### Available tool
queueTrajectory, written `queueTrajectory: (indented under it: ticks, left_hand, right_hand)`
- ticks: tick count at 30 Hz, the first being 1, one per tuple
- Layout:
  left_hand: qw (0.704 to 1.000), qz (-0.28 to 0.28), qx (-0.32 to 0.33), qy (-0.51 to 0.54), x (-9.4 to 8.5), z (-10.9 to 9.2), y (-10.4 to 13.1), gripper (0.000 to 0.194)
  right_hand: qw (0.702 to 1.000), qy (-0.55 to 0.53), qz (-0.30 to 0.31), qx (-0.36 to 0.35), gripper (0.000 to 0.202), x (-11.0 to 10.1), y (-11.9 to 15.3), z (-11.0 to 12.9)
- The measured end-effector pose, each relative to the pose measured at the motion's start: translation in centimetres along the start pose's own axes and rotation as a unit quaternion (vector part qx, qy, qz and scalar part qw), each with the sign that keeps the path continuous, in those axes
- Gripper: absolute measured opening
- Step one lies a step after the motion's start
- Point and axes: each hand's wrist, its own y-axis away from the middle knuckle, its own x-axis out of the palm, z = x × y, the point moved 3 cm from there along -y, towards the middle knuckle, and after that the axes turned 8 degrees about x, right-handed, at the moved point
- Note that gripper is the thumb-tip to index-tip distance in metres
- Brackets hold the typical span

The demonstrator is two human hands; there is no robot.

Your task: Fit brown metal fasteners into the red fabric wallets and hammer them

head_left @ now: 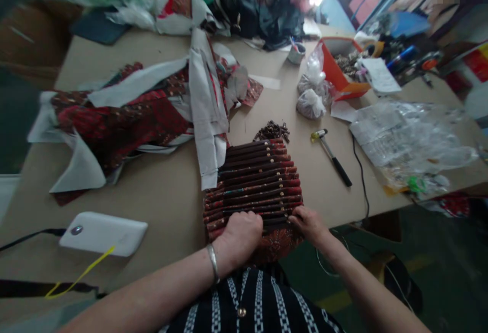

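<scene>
In front of me lies a stack of dark red and brown patterned fabric pieces [255,175], overlapped in rows, with small metal studs along the right part. My left hand [242,231] is closed on the near rows, its fingers curled over the fabric. At the near right corner, my right hand [308,223] pinches the edge of the same fabric. Just behind the stack is a pile of small dark metal fittings [272,130]. To the right rests a small hammer [331,157] with a black handle and a yellowish head end.
Patterned fabric with white backing [141,104] is heaped at left. A white phone [102,234] with a cord lies near left. An orange box [343,68], tied plastic bags [312,94] and clear plastic wrapping [407,134] stand at right. The table's front edge is close to my body.
</scene>
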Motion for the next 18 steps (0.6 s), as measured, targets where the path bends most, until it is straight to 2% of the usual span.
queueTrajectory:
  ticks: [1, 2, 3, 5, 8, 10, 11, 12, 14, 15, 18]
  left_hand:
    - [0.999, -0.028, 0.028, -0.015, 0.1, -0.3, 0.3, 0.019]
    - [0.991, -0.086, 0.093, -0.048, 0.3, -0.8, 0.6, 0.022]
    - [0.973, -0.148, 0.159, -0.084, 0.6, -1.2, 1.0, 0.029]
    - [0.932, -0.221, 0.255, -0.135, 2.1, -1.2, 1.6, 0.032]
    - [0.905, -0.269, 0.275, -0.182, 4.9, 0.0, 1.6, 0.033]
    - [0.895, -0.289, 0.269, -0.207, 6.5, 0.7, 1.2, 0.031]
    - [0.892, -0.295, 0.269, -0.214, 7.2, 1.0, 0.9, 0.03]
    - [0.891, -0.298, 0.27, -0.213, 7.7, 1.2, 0.5, 0.031]
    - [0.891, -0.299, 0.276, -0.203, 8.5, 1.3, -0.4, 0.038]
    - [0.891, -0.302, 0.278, -0.197, 8.7, 1.4, -0.7, 0.04]
    - [0.892, -0.311, 0.268, -0.188, 9.1, 1.3, -1.4, 0.038]
  right_hand:
    - [1.0, 0.0, -0.005, -0.006, 0.017, 0.2, 0.1, 0.0]
    - [1.0, -0.01, -0.016, -0.005, 0.018, 0.5, 0.1, -0.1]
    - [0.999, -0.023, -0.022, -0.005, 0.019, 1.0, 0.1, -0.4]
    - [0.998, -0.056, -0.03, -0.009, 0.02, 2.1, 0.0, -1.4]
    - [0.997, -0.071, -0.018, -0.013, 0.018, 3.5, -0.4, -3.1]
    - [0.998, -0.052, 0.017, -0.017, 0.015, 3.0, -1.1, -3.1]
    - [0.999, -0.038, 0.029, -0.02, 0.015, 2.2, -1.7, -2.6]
    - [0.999, -0.024, 0.028, -0.026, 0.015, 0.8, -2.5, -1.5]
    - [0.998, -0.01, -0.014, -0.055, 0.018, -3.1, -5.0, 2.5]
    - [0.996, -0.016, -0.046, -0.08, 0.02, -5.4, -6.7, 5.2]
    - [0.981, -0.036, -0.083, -0.172, 0.02, -10.8, -13.2, 14.8]
